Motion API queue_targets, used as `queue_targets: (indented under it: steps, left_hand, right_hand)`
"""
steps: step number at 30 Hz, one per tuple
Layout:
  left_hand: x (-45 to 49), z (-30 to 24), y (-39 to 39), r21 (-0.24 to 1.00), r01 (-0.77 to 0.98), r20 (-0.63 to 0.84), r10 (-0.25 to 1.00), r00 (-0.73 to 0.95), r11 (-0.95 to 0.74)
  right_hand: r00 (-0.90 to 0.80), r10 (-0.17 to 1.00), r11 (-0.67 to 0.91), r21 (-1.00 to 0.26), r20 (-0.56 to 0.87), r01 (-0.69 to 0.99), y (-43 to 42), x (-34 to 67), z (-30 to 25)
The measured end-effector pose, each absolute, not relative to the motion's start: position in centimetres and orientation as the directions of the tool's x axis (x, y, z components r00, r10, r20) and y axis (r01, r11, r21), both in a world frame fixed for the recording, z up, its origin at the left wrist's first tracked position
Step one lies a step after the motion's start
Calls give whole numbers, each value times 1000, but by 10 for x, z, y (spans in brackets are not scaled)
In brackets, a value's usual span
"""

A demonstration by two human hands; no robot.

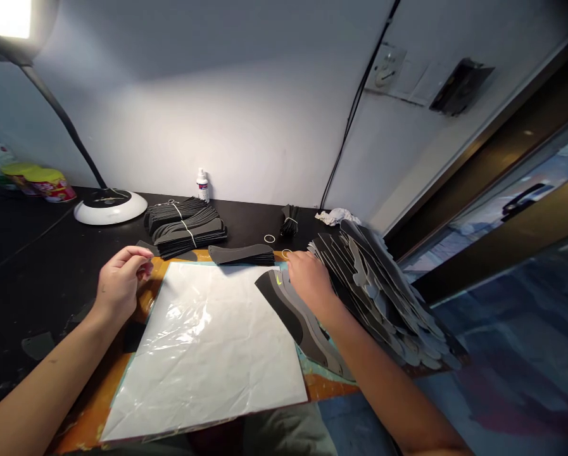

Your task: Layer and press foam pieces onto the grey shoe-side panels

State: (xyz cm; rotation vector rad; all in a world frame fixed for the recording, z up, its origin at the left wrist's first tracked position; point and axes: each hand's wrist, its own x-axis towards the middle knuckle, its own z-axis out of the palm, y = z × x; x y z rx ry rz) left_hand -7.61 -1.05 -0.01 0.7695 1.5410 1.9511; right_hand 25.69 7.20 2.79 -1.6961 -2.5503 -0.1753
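Note:
My left hand (122, 278) is above the left edge of the white sheet (208, 342), its fingers curled into a pinch. Whatever is between those fingertips, if anything, is too small to tell; a dark cut piece shows just behind them. At the sheet's right side, my right hand (309, 278) is closed, fingertips mostly hidden, over the upper end of grey and black shaped pieces (302, 323) with a small yellow-green mark. A pale rubber band (287, 253) shows by its fingers. Between the hands, along the sheet's far edge, lies a small stack of dark strips (240, 254).
Banded dark pieces (183, 228) lie at the back left, near a lamp (110, 208) and a small white bottle (202, 185). A thinner banded bundle (290, 220), another rubber band (269, 239) and crumpled tissue (338, 216) are farther right. A large fanned pile (378, 291) flanks my right arm.

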Motion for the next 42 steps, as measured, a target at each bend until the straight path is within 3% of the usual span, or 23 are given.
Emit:
queue_targets:
  steps: [5,13,17,21,25,30,34,38,40,42]
  left_hand:
    - [-75,-7,-9,967,13,193,699,-688,-253]
    - [-59,-10,-15,940,130,335,776,-534,-316]
    - [-59,-8,-21,927,185,375,797,-474,-326]
    - [-63,-7,-22,913,239,406,781,-474,-330]
    - [-64,-9,-22,906,272,419,779,-466,-324]
    - [-61,-11,-24,900,286,429,787,-444,-329]
    - [-60,-11,-25,897,290,436,783,-444,-335]
    - [-58,-9,-26,895,290,440,776,-452,-339]
    - [-57,-8,-26,896,287,438,779,-448,-339]
    - [-55,-8,-27,897,284,436,785,-440,-338]
  right_hand:
    - [-306,945,299,74,111,951,115,238,15]
    - [-345,928,347,9,142,938,125,247,-7]
    - [-330,929,352,-119,169,928,127,246,-8]
    - [-279,933,346,-346,229,872,129,247,-13]
    - [-254,935,354,-648,247,675,134,249,-19]
    - [-325,923,275,-943,205,186,132,239,-24]
    - [-371,911,135,-981,180,-142,124,234,-22]
    - [-513,848,-110,-903,131,-414,115,241,-16]
    - [-620,774,-190,-887,128,-420,111,244,-13]
    - [-695,707,-140,-937,131,-319,106,245,-10]
